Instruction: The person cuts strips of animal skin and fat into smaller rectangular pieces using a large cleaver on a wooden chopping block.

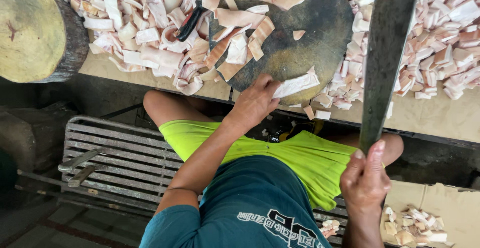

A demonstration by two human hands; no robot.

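My right hand [366,178] grips the handle of a long dark cleaver [387,53], its blade raised and pointing away over the table. My left hand [255,103] rests at the near rim of a round dark chopping board [320,23], fingers pinching a pale strip of pork fat [296,85] that lies on the board's edge. More strips of fat [240,38] lie across the board's left side.
Heaps of cut fat pieces [440,33] cover the table on both sides of the board. A second knife with a black handle [190,23] lies in the left heap. A thick wooden block [30,28] stands at far left. A cardboard box [440,213] with scraps sits lower right; a slatted bench [120,163] is below.
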